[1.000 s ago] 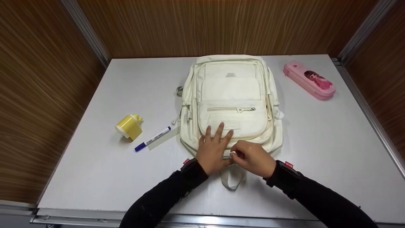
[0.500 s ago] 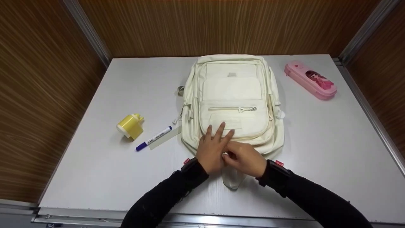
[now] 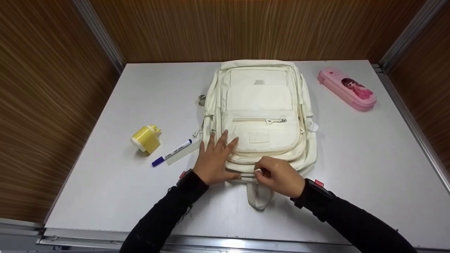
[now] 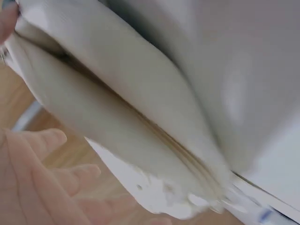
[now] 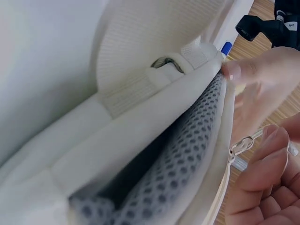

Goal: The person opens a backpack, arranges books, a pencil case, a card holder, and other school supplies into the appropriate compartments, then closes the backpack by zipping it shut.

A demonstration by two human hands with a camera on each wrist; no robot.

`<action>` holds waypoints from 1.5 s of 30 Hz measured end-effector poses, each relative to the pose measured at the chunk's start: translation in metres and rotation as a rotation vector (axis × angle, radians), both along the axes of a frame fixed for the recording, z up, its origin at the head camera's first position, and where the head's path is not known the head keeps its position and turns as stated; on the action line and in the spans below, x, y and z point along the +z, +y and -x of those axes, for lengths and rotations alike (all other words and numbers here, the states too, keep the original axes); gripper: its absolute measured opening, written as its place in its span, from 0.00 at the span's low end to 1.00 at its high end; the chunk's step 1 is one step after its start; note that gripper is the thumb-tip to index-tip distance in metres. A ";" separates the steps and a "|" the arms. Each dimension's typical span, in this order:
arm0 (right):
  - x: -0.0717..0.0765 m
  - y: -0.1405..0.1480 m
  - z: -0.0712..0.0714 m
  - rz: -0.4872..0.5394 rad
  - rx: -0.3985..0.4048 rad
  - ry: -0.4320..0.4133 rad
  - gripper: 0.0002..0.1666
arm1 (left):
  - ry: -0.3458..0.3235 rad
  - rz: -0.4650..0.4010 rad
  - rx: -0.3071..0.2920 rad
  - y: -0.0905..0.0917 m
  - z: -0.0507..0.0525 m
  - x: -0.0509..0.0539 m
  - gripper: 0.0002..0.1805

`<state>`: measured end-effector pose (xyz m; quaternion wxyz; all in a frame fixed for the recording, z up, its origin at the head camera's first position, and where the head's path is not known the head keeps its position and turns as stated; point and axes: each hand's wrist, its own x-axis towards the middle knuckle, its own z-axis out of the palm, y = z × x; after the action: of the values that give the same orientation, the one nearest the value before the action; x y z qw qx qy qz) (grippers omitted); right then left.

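Cream backpack (image 3: 260, 98), left hand (image 3: 214, 162) shifted leftward, label (image 3: 259, 138) now uncovered

Wood-grain walls (image 3: 246, 31) (metal corner strips (image 3: 99, 33)) on three sides of a white table (image 3: 165, 95)

Cream rectangular cloth backpack (image 3: 260, 98): matt, creased. Its grey mesh lining (image 5: 180, 154): perforated, matt. Silvery metal zip slider (image 5: 232, 154): shiny. At two o'clock from the backpack, pink oblong plastic case (image 3: 346, 89): smooth, semi-gloss. At nine, yellow rounded plastic object (image 3: 145, 139): glossy. At eight, white-and-blue cylindrical plastic marker (image 3: 172, 153): smooth. White flat bench (image 3: 351, 158): smooth, faint sheen. At twelve, brown wood-grain panel (image 3: 239, 30): satin.
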<state>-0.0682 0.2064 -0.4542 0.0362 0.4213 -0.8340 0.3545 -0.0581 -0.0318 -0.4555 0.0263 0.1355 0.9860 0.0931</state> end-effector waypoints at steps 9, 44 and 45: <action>-0.005 0.016 0.000 0.101 0.008 0.064 0.10 | -0.141 -0.124 0.019 -0.023 0.003 -0.006 0.62; -0.001 -0.043 0.004 -0.071 0.035 0.013 0.03 | -0.016 -0.059 0.081 0.000 -0.008 -0.019 0.59; 0.000 -0.046 0.004 -0.078 0.034 0.011 0.03 | -0.015 -0.057 0.082 0.000 -0.009 -0.019 0.59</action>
<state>-0.0720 0.1602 -0.4546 0.0184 0.4387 -0.8395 0.3200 -0.0495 -0.0322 -0.4743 0.0261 0.0950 0.9875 0.1234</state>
